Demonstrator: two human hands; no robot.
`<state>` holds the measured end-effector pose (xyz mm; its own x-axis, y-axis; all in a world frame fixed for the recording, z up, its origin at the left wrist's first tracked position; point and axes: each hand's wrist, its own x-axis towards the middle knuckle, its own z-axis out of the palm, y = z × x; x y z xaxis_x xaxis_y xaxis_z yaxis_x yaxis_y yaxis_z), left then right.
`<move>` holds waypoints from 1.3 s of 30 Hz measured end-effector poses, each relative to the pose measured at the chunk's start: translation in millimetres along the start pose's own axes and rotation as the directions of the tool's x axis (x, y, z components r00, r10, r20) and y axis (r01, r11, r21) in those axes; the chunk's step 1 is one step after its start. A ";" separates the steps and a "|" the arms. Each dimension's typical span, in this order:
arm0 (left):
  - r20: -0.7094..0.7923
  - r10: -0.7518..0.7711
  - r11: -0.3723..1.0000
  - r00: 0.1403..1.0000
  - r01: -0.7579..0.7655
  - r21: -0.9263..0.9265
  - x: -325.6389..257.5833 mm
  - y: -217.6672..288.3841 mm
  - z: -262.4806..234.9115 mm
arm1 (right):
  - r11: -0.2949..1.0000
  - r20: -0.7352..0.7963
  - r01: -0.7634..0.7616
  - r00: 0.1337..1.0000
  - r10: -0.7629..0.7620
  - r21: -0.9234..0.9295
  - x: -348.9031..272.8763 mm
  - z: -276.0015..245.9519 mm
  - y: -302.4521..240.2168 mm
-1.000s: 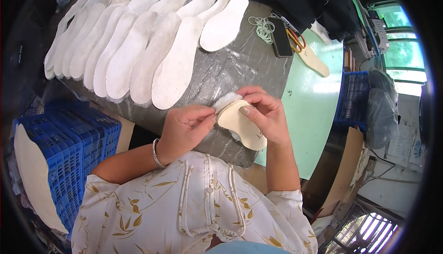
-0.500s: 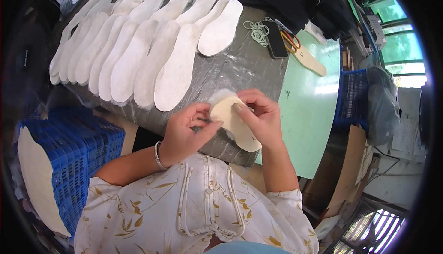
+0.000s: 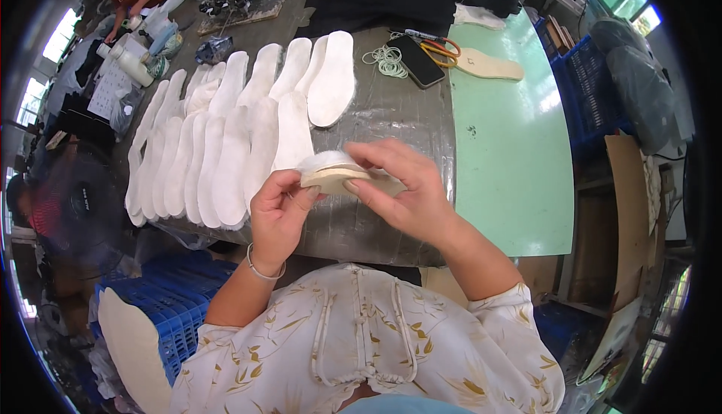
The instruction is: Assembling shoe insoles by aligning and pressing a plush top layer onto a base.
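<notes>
A dark, plastic-covered tabletop (image 3: 395, 117) fills the middle of a cluttered workroom, its right side topped by a pale green sheet (image 3: 511, 166). Above the near part of it, in front of the body, a fleecy white layer (image 3: 325, 160) is held against a cream layer (image 3: 335, 185), the fleece on the far side and the rims showing as a curved band. The left hand (image 3: 280, 207) pinches the left end between thumb and fingers; the right hand (image 3: 402, 188) grips farther along, thumb on the near face, fingers over the fleece. To do this well, I would match the rims at the rounded end before squeezing firmly, pressing evenly with both thumbs so the soft pile neither slides nor bunches; the right hand hides how the other end lines up. Just beyond, overlapping white insoles (image 3: 214, 173) lie in rows, best kept clear of the wrists. Farther off are pale looped bands (image 3: 386, 62), a black phone (image 3: 422, 62), orange-handled scissors (image 3: 442, 54) and a cream insole shape (image 3: 492, 68), with black cloth (image 3: 368, 0) behind.
</notes>
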<state>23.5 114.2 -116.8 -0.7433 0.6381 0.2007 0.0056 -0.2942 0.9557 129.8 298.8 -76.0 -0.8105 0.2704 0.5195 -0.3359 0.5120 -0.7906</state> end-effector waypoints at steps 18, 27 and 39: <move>0.100 -0.093 0.993 0.991 0.084 0.089 65.1 35.1 0.6 | 0.872 0.081 -0.295 0.955 0.286 0.390 18.4 -21.2 19.6; 0.174 0.006 0.837 0.985 0.090 -0.540 62.2 -20.2 -39.0 | 0.867 0.012 -0.447 0.890 0.456 0.221 -65.5 -54.0 47.9; 0.220 -0.194 0.965 0.956 0.227 -0.135 18.4 -77.4 -27.9 | 0.915 -0.162 -0.375 0.922 0.352 -0.148 -110.8 -73.2 43.9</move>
<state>-9.3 128.8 -193.1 -0.5648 0.8235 0.0540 -0.2535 -0.2354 0.9382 240.0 351.0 -144.6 -0.7874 0.5619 0.2533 0.0677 0.4873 -0.8706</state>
